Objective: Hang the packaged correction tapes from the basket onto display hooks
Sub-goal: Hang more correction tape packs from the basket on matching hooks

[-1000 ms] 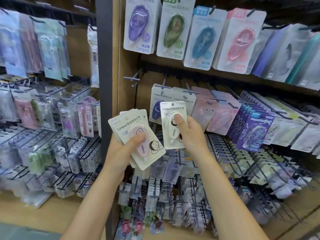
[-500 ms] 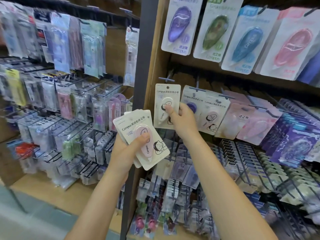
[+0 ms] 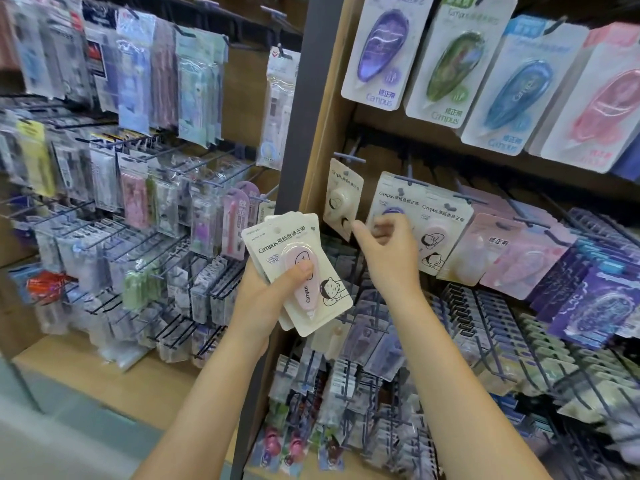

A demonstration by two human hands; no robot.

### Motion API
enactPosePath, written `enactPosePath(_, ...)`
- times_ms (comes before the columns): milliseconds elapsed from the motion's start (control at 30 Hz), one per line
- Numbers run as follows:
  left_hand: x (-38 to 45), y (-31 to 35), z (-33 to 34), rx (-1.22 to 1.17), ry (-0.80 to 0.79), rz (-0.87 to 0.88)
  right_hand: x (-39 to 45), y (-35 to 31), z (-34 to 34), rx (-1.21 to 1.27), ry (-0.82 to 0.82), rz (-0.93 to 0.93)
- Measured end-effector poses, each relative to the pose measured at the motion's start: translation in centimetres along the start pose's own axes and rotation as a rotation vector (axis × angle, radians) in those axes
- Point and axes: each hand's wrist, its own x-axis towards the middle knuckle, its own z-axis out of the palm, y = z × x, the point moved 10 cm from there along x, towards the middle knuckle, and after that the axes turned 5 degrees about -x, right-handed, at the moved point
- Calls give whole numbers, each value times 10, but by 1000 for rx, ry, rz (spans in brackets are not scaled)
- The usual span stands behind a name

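Observation:
My left hand (image 3: 263, 303) grips a small stack of packaged correction tapes (image 3: 277, 242); the top card is cream with a pink tape, and my thumb lies across it. A cream package with a white tape (image 3: 341, 192) hangs on the leftmost display hook (image 3: 349, 157) of the middle row, turned at an angle. My right hand (image 3: 391, 251) is just below and right of it. Its fingers are loosely curled and hold nothing, and the index fingertip is at the card's lower edge. The basket is not in view.
Matching cream cards (image 3: 440, 216) hang on the hooks to the right, then pink and purple packs. Large Campus tapes (image 3: 381, 50) fill the row above. A dark upright post (image 3: 301, 133) divides this bay from the left bay of hanging stationery (image 3: 138, 188).
My right hand carried the white-tape package up and left to the leftmost hook, then let go of it; the package now hangs there. My left hand kept its stack.

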Motion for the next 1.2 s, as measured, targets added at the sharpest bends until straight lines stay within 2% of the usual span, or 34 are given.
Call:
enactPosePath(33, 1, -1, 1, 3, -10, 6, -9, -2, -9, 20, 28, -36)
enactPosePath(67, 2, -2, 2, 0, -15, 11, -16, -4, -13, 59, -14, -48)
enactPosePath(100, 3, -4, 3, -8, -12, 16, -25, -6, -8, 100, -128, -43)
enactPosePath(167, 5, -7, 10, -26, -23, 14, -48, -11, 13, 165, -457, -20)
enactPosePath(200, 5, -9, 15, -21, -34, 21, -58, -13, 20, 176, -561, -27)
enactPosePath(233, 6, -10, 20, -5, -38, 30, -62, -11, 23, 175, -597, -32)
enactPosePath(367, 9, -19, 36, 46, -34, 19, -60, 4, 11, 187, -534, 21)
enactPosePath(467, 11, -27, 44, 59, -30, -20, -56, 19, -7, 326, -463, 93)
enactPosePath(667, 7, -39, 54, 69, 22, -61, -40, 66, -66, 381, -44, 144)
enactPosePath(767, 6, -41, 68, 77, -13, -70, -38, 80, -85, 394, 67, 169)
enactPosePath(1200, 11, -41, 90, 137, -25, -71, -33, 90, -91, 454, 119, 211)
